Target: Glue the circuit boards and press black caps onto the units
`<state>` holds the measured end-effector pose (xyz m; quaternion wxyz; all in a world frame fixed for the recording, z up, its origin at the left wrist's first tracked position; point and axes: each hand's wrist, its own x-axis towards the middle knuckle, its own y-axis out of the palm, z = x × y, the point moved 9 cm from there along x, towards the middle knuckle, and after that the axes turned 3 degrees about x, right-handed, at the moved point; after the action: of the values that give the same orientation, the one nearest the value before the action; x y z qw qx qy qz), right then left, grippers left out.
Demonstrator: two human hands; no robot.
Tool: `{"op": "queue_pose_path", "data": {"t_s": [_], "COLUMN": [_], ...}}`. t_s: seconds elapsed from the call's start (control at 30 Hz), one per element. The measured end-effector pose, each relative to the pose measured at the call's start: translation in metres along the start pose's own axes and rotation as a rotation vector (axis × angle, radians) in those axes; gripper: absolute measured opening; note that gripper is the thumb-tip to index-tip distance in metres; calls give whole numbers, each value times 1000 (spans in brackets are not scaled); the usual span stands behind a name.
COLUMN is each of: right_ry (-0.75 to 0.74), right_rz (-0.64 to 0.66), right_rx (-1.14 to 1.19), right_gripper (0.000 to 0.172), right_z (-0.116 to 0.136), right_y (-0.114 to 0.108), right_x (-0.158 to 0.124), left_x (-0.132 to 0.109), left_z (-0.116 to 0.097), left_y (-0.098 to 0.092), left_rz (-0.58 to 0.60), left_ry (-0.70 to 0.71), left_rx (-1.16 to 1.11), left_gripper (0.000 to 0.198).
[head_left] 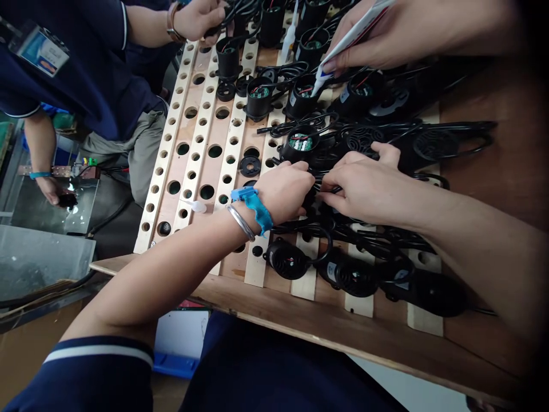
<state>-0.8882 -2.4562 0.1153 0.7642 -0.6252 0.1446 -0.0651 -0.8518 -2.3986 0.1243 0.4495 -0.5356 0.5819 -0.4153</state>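
My left hand (283,191), with a blue wrist strap (257,209) and a silver bangle (241,222), is bent over the board. Its fingers are curled around something dark, which the hand itself mostly hides. Just to the right, the thumb and fingers of my right hand (358,189) pinch a thin black cable. The two hands almost meet. Right behind them stands an open round black housing (299,143) with a green circuit board and red wires inside. Coiled black cables (309,121) lie around it.
Another person's hand (364,43) holds a white glue tube (338,51) at a black housing (301,94). At the left, a co-worker's hand (201,20) reaches over the perforated wooden board (193,129). Finished-looking black units (289,258) lie along the front edge. A small white nozzle (198,206) lies left.
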Motion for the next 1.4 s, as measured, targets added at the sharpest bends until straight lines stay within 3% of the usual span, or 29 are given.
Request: {"op": "queue_pose_path", "data": {"t_s": [0.2,0.4,0.57,0.7,1.03,1.13,1.27,1.4], "right_ry": [39,-3,-80,-124,-237,-238,-231,-248], "right_rz": [-15,-134,-424,-586,-495,-460,-459,-463], "right_rx": [14,65,-117,-281,-329,-351,-390,-400], "right_gripper": [18,21,18,32,18,18,22,28], "right_z": [-1,6,26,51,72,76,76,75], "right_y": [2,-2,-16,-15,2,3,6,7], "right_x": [-4,-10,-40,-63,-45,-44,-45,-46], "left_x": [-1,-1,0,0,0,-17,-49,-59], "left_z": [5,9,10,9,6,3,-8,-19], "left_y": [4,1,-2,-1,3,11,20,27], "left_rz": [-21,-39,-29,-10,8,-76,-215,-174], "left_ry": [1,-8,-34,-34,-44,-81,-82,-81], "left_rx": [4,47,96,99,108,89,153,252], "left_gripper": [35,36,41,43,35,29,41,50]}}
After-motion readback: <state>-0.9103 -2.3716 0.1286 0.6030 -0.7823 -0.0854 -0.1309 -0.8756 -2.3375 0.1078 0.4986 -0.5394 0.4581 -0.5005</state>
